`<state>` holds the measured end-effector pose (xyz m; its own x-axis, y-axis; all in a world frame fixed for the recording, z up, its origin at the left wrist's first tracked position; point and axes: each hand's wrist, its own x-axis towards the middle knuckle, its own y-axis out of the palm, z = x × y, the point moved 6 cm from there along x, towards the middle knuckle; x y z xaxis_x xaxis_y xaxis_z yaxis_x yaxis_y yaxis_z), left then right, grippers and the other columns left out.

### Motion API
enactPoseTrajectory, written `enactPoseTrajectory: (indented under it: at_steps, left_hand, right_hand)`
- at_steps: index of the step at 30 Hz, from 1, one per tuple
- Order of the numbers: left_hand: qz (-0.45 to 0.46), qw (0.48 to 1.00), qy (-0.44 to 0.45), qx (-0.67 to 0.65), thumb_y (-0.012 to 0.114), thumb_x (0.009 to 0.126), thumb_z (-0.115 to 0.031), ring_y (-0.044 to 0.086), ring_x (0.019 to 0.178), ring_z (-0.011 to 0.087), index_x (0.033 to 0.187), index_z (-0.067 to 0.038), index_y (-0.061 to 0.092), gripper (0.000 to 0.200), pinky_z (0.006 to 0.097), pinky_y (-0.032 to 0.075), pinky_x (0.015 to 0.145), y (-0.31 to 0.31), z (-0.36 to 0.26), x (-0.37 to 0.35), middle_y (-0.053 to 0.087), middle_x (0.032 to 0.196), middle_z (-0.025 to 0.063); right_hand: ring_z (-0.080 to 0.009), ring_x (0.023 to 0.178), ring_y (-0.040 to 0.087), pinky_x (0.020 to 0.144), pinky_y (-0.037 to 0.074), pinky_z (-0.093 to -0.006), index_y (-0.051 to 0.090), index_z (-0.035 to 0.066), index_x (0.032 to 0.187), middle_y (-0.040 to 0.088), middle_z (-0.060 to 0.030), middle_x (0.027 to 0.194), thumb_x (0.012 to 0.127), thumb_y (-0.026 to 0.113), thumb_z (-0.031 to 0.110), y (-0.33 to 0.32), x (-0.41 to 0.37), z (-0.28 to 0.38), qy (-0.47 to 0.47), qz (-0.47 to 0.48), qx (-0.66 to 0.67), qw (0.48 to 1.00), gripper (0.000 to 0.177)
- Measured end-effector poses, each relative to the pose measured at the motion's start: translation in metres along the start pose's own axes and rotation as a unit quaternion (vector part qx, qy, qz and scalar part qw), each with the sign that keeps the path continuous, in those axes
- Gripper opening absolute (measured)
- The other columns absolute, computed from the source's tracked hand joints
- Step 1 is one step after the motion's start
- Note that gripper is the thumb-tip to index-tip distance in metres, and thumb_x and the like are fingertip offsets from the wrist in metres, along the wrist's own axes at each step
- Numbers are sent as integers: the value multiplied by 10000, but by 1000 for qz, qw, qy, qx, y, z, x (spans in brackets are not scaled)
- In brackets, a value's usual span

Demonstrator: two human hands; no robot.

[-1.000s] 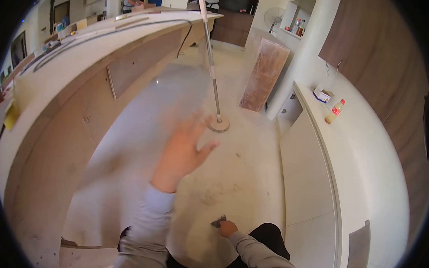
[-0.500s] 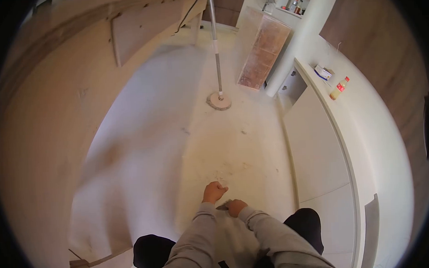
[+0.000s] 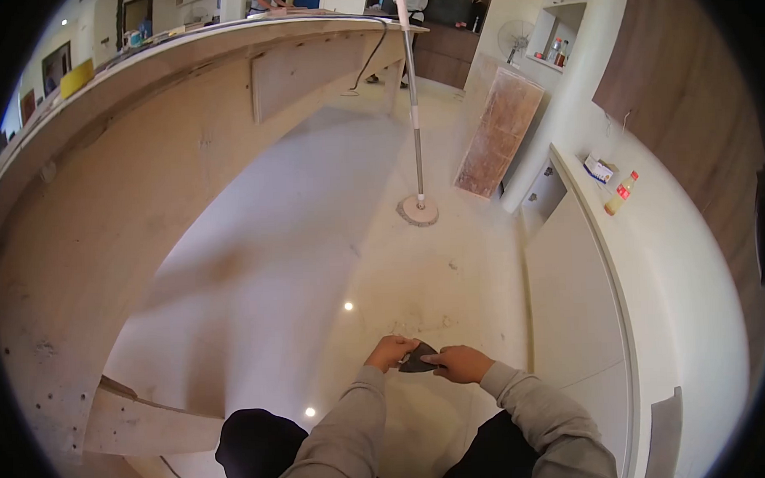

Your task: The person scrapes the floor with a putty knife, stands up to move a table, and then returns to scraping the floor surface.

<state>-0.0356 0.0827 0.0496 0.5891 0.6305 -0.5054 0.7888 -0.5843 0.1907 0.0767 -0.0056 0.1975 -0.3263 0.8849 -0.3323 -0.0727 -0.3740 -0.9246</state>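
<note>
The left hand and right hand have met since a second ago, when the left was raised and spread. Both now pinch a dark flat piece over the floor, its long axis running 9 to 3 o'clock. Farther, at 2 o'clock, a bottle of orange liquid stands on the surface.

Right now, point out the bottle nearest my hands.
The red-capped bottle on the right counter, beside the box, closest to your right hand. The other bottles stand on the far shelf, much farther away.
</note>
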Motion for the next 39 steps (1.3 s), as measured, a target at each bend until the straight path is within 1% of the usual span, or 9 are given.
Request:
enactPoseTrajectory:
  at_steps: [3,6,10,12,16,18,21,27,39]
  left_hand:
    - [50,995,-14,-84,686,911,-325,528,683,93,1047,-82,684,279,298,479,653,7,13,-3,568,764,-42]
    - [97,991,-55,-70,666,926,-292,468,657,76,1097,-103,657,255,283,456,697,14,25,0,492,730,-78]
    - [117,989,-50,-80,656,931,-275,528,715,62,1137,-109,641,266,264,445,721,34,33,4,570,801,-82]
    - [109,990,-55,-76,668,922,-251,589,823,62,1160,-111,629,280,260,451,747,43,37,10,639,890,-63]
    - [99,991,-55,-67,690,906,-218,606,851,73,1179,-116,643,295,283,496,784,50,39,9,654,965,-44]
    - [161,975,-39,-146,702,899,-210,625,875,104,1127,-78,644,270,301,542,816,61,38,7,656,1008,-1]
    - [122,975,-53,-180,698,906,-239,617,832,122,1060,-42,641,256,305,569,847,65,40,10,639,985,24]
    - [19,981,-76,-180,673,925,-275,555,668,106,987,-37,637,249,304,609,729,61,40,13,555,816,-2]
    - [74,983,-31,-167,646,936,-263,568,682,102,935,-42,659,221,287,592,682,58,40,12,578,808,8]
  right_hand:
    - [-335,901,648,808,514,-441,602,258,1300,648,-127,964,895,632,300,-1,-11,-9,12,-2,18,1000,408]
    - [-329,929,646,820,511,-440,618,250,1281,657,-127,969,898,630,292,16,-19,-22,-4,2,50,999,386]
    - [-322,968,643,840,511,-436,619,244,1281,671,-134,994,882,648,285,22,-26,-40,18,44,29,998,402]
    - [-321,971,643,843,512,-435,619,243,1280,675,-135,998,875,656,284,23,-29,-47,28,47,24,998,410]
    - [-327,937,651,830,518,-438,625,239,1274,679,-129,978,859,672,280,32,-28,-56,42,41,-2,998,420]
    - [-329,929,653,824,519,-440,628,237,1271,678,-131,967,857,673,279,30,-31,-56,45,44,-6,998,418]
    - [-321,931,641,815,510,-437,620,225,1283,675,-136,964,867,667,285,19,-35,-56,74,32,0,997,423]
    - [-337,920,637,818,505,-448,622,216,1283,676,-156,946,864,674,276,25,-29,-60,81,1,16,997,426]
    - [-341,941,636,850,503,-442,621,223,1284,674,-158,961,867,669,275,18,-25,-57,99,15,0,995,424]
